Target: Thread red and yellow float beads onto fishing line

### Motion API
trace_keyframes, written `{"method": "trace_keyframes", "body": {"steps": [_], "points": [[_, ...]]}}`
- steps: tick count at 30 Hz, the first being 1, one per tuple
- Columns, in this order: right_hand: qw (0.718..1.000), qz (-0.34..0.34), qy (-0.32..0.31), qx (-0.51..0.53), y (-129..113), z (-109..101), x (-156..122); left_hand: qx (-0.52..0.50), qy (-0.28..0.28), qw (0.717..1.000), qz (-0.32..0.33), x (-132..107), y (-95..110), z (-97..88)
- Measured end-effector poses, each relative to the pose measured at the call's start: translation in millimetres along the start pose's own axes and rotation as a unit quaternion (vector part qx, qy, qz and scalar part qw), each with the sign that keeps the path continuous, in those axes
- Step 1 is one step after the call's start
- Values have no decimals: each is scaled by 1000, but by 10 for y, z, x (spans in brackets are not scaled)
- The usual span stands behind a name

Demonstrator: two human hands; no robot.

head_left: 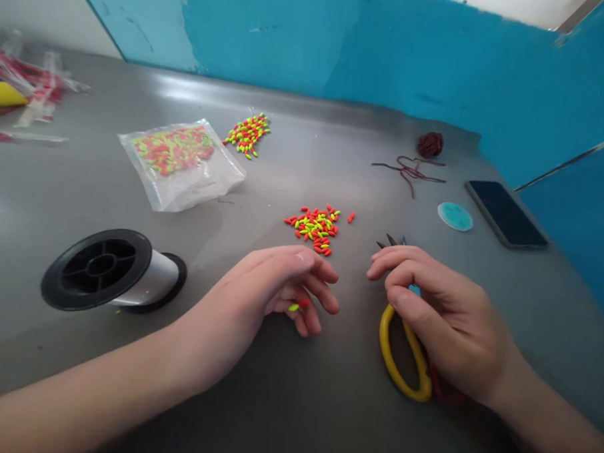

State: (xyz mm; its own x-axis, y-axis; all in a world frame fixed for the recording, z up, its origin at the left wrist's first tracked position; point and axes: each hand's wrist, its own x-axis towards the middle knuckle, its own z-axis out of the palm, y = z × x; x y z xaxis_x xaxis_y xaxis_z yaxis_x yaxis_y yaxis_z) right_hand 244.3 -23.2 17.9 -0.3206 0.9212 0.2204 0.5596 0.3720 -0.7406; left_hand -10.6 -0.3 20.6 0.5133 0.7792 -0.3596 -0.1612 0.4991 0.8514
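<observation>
My left hand [274,285] rests on the grey table with its fingers curled around a small red and yellow-green bead [297,306]. My right hand [438,312] lies over a pair of scissors with yellow handles [401,364]; their dark tips [389,241] poke out beyond my fingers. Its fingers are curled, and the thumb presses toward the forefinger. A loose pile of red and yellow-green beads [316,228] lies just beyond both hands.
A black spool of clear line [112,269] lies at the left. Farther back are a plastic bag of beads [177,161] and a second bead pile [246,134]. At the right lie dark red cord [409,168], a round teal disc [455,216] and a phone [505,213]. Blue panels stand behind.
</observation>
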Motion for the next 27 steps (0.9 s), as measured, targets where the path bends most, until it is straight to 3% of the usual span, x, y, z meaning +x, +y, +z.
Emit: {"method": "trace_keyframes", "body": {"steps": [10,16,23,27], "points": [[999,-12,-42,18,-5,-29,-33,29,18,999,7,6,-4,-2],[994,-31,-92,42,-103,-31,-18,116,-10,993,24,-59,42,23],[985,-71,-151,38,-196,23,-37,191,-103,975,-44,-107,-33,132],[982,-90,-165,16,-213,41,-47,238,-105,965,-39,-91,-31,134]]}}
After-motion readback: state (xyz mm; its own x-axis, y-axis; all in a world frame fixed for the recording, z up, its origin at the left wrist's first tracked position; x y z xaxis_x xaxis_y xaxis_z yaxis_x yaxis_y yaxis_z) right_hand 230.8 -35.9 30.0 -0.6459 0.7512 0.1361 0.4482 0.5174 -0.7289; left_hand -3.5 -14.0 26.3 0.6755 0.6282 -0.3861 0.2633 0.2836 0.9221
